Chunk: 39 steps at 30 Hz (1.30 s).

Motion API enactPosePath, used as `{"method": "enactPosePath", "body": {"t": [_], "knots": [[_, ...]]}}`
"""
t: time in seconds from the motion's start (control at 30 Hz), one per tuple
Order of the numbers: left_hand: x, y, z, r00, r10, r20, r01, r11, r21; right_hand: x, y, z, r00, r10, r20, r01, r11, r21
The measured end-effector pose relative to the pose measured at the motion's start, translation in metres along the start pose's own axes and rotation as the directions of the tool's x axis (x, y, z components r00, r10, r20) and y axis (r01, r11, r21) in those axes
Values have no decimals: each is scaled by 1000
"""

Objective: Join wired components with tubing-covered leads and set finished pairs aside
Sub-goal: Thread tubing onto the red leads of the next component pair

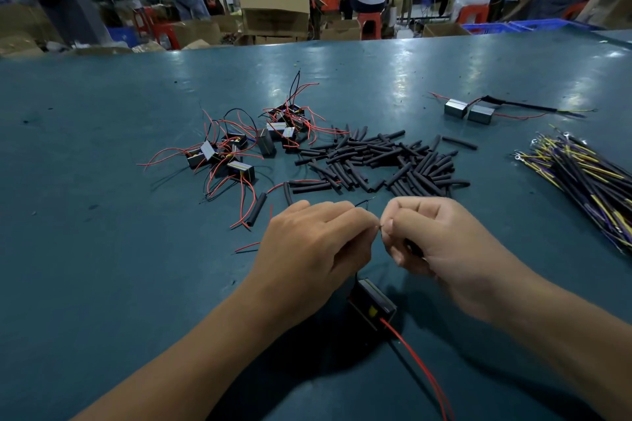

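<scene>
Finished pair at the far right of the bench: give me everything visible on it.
The finished pair is two small grey, box-shaped components lying side by side and touching on the teal table, far right, apart from the other piles. Thin red leads leave both ends. A black tubing-covered lead runs right from the pair, flat on the table, ending in bare yellowish wire tips. Neither hand touches it. Markings and the joint itself are too small to tell.

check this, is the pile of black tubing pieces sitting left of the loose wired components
No, the pile of black tubing pieces lies to the right of the loose wired components.
</scene>
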<state>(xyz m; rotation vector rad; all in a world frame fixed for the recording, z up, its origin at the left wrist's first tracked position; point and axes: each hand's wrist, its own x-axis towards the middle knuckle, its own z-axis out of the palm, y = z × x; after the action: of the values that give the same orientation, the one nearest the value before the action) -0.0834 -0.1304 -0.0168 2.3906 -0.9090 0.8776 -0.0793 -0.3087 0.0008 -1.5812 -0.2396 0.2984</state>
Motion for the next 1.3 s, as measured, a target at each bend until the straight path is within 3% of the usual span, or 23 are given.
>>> {"method": "enactPosePath", "body": {"t": [0.07, 0.13, 0.2, 0.27, 0.3, 0.33, 0.37, 0.4, 0.43, 0.47, 0.5, 0.53, 0.57, 0.63, 0.7, 0.97, 1.13, 1.23, 1.3], "knots": [[1, 1, 0, 998, -61, 22, 63, 993, -101, 0, 2, -3, 983, -183, -5, 179, 970, -164], [0, 0, -1, 983, -153, 102, 178, 933, -311, 1, 5, -7, 886, -462, 24, 425, 792, -438], [1, -1, -3, 939, -237, 251, 339, 766, -545, 3, 6, -12, 701, -689, 185, 587, 410, -698], [1, -1, -4, 892, -274, 359, 451, 594, -666, 7, 5, -17, 510, -761, 400, 621, 6, -783], [1, 0, -4, 878, -281, 387, 478, 538, -694, 10, 4, -19, 443, -761, 474, 611, -131, -781], [1, 0, -4, 870, -287, 402, 494, 505, -708, 12, 4, -22, 411, -756, 510, 598, -198, -777], [1, 1, -4, 866, -294, 403, 499, 496, -711, 12, 3, -25, 425, -751, 505, 599, -185, -779], [1, 1, -3, 871, -302, 388, 492, 525, -695, 12, 3, -25, 494, -740, 456, 611, -78, -788], [1, 0, -2, 885, -304, 354, 466, 598, -652, 10, 2, -24, 614, -701, 362, 614, 137, -777], [0, -1, -1, 906, -296, 303, 422, 698, -578, 8, -1, -22, 764, -600, 239, 559, 430, -709], [-1, -1, 0, 930, -278, 241, 364, 796, -485, 8, -3, -19, 894, -429, 130, 425, 719, -549], [-1, -2, 1, 952, -251, 177, 301, 873, -384, 8, -5, -18, 972, -224, 68, 234, 909, -345], [-1, -1, 1, 969, -214, 122, 241, 928, -285, 9, -6, -18, 998, -17, 55, 26, 985, -171], [-1, 0, 2, 991, -121, 62, 127, 986, -111, 9, -6, -18, 966, 243, 87, -244, 970, 5], [-1, 1, 2, 998, -39, 40, 40, 999, -15, 8, -7, -18, 927, 350, 135, -365, 925, 102], [-1, 2, -2, 998, 8, 55, -12, 997, 74, 6, -7, -16, 905, 386, 181, -417, 888, 193], [-1, 3, -1, 998, -38, 49, 38, 999, -10, 6, -4, -14, 958, 250, 138, -267, 956, 123], [-1, 3, 0, 991, -119, 60, 124, 988, -88, 5, 0, -12, 997, 7, 74, -2, 998, -60], [0, 2, 1, 979, -181, 93, 197, 959, -203, 5, 3, -13, 974, -224, 42, 227, 935, -271]]}}
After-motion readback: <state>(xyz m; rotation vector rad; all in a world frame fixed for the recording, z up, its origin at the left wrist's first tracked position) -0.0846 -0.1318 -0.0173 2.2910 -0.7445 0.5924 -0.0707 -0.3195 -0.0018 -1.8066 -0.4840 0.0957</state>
